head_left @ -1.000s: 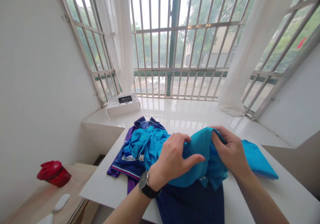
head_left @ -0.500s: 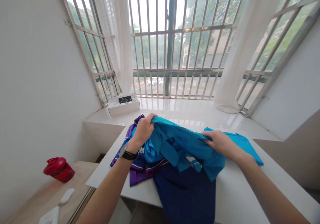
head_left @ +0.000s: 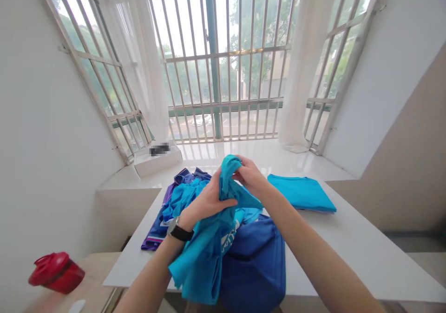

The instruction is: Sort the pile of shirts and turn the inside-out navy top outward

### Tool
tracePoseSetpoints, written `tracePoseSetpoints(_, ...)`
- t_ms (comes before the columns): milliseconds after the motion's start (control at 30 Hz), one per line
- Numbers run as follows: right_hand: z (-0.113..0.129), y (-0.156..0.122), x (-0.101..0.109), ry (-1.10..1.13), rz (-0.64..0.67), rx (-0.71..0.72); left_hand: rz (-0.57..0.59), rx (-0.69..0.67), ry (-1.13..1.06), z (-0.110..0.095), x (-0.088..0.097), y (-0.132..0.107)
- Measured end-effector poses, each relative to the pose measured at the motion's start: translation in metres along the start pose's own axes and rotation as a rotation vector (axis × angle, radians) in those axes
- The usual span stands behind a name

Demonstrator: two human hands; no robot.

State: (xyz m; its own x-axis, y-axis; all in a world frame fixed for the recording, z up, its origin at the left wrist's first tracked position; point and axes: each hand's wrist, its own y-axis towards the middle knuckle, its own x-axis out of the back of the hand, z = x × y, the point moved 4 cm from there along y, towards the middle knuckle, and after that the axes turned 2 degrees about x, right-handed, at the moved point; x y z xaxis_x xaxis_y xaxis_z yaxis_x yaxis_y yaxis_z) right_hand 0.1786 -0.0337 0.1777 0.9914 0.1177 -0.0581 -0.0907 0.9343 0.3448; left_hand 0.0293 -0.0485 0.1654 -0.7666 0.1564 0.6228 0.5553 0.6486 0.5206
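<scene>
Barred window [head_left: 215, 71], white table [head_left: 348, 252] below; left hand [head_left: 206, 200] and right hand [head_left: 251, 176] grip teal cloth [head_left: 202, 259]

The table [head_left: 344, 252] stands before the windowsill [head_left: 251, 155], with the barred window [head_left: 217, 85] behind. A clothes heap [head_left: 184, 196] lies on the table's left part; a folded garment [head_left: 301, 193] lies on its right. Between them, a shirt [head_left: 202, 252] is in the left hand [head_left: 205, 199] and right hand [head_left: 251, 177]. Another garment [head_left: 258, 262], just right of the shirt's lower part, overhangs the near edge. On the sill's left end sits a box [head_left: 158, 164], bearing an item too blurred to name. Left of the table, a cup [head_left: 57, 273] rests on a lower surface [head_left: 97, 271].
</scene>
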Motion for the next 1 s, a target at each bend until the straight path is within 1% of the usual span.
tracePoseSetpoints(33,-0.005,-0.005,0.001,-0.009,0.083,0.001,0.020,0.027,0.020,0.018,-0.013,-0.004)
tracePoseSetpoints(67,-0.012,-0.011,0.008,-0.074,0.151,0.008,0.037,0.086,0.058,0.039,-0.021,-0.008)
tracePoseSetpoints(100,-0.022,-0.018,0.023,-0.190,0.190,0.017,0.013,0.165,0.105,0.060,-0.022,-0.011)
tracePoseSetpoints(133,-0.033,-0.024,0.046,-0.346,0.153,0.019,-0.072,0.263,0.156,0.080,-0.014,-0.014)
tracePoseSetpoints(200,-0.056,-0.037,0.108,-0.771,-0.074,0.008,-0.245,0.413,0.242,0.112,0.012,-0.021)
tracePoseSetpoints(233,-0.069,-0.044,0.141,-0.958,-0.174,-0.028,-0.279,0.476,0.311,0.123,0.026,-0.024)
tracePoseSetpoints(300,-0.094,-0.062,0.199,-1.223,-0.334,-0.201,-0.250,0.556,0.531,0.134,0.046,-0.028)
tracePoseSetpoints(333,-0.107,-0.071,0.221,-1.311,-0.389,-0.307,-0.225,0.565,0.653,0.134,0.051,-0.029)
tracePoseSetpoints(367,-0.118,-0.078,0.237,-1.363,-0.403,-0.384,-0.207,0.549,0.767,0.130,0.052,-0.028)
tracePoseSetpoints(400,-0.127,-0.085,0.246,-1.392,-0.408,-0.417,-0.202,0.515,0.855,0.123,0.050,-0.027)
tracePoseSetpoints(467,-0.137,-0.093,0.252,-1.420,-0.441,-0.397,-0.213,0.405,0.927,0.101,0.034,-0.022)
tracePoseSetpoints(500,-0.139,-0.095,0.250,-1.426,-0.457,-0.367,-0.206,0.344,0.910,0.089,0.023,-0.018)
tracePoseSetpoints(533,-0.140,-0.096,0.246,-1.430,-0.475,-0.342,-0.169,0.270,0.864,0.076,0.011,-0.013)
tracePoseSetpoints(633,-0.140,-0.094,0.239,-1.417,-0.497,-0.330,0.049,0.044,0.654,0.044,-0.025,0.004)
tracePoseSetpoints(700,-0.140,-0.092,0.241,-1.359,-0.512,-0.343,0.185,-0.024,0.548,0.034,-0.040,0.012)
tracePoseSetpoints(733,-0.140,-0.092,0.246,-1.312,-0.548,-0.357,0.258,-0.017,0.522,0.033,-0.045,0.016)
tracePoseSetpoints(767,-0.139,-0.093,0.252,-1.252,-0.615,-0.376,0.336,0.016,0.512,0.036,-0.050,0.018)
tracePoseSetpoints(867,-0.139,-0.099,0.273,-1.007,-0.934,-0.434,0.565,0.188,0.518,0.054,-0.059,0.016)
tracePoseSetpoints(900,-0.138,-0.100,0.277,-0.909,-1.037,-0.431,0.624,0.234,0.503,0.060,-0.061,0.014)
tracePoseSetpoints(933,-0.137,-0.101,0.278,-0.804,-1.116,-0.404,0.669,0.268,0.475,0.065,-0.064,0.011)
tracePoseSetpoints(1000,-0.131,-0.098,0.271,-0.575,-1.211,-0.290,0.716,0.317,0.379,0.074,-0.069,0.005)
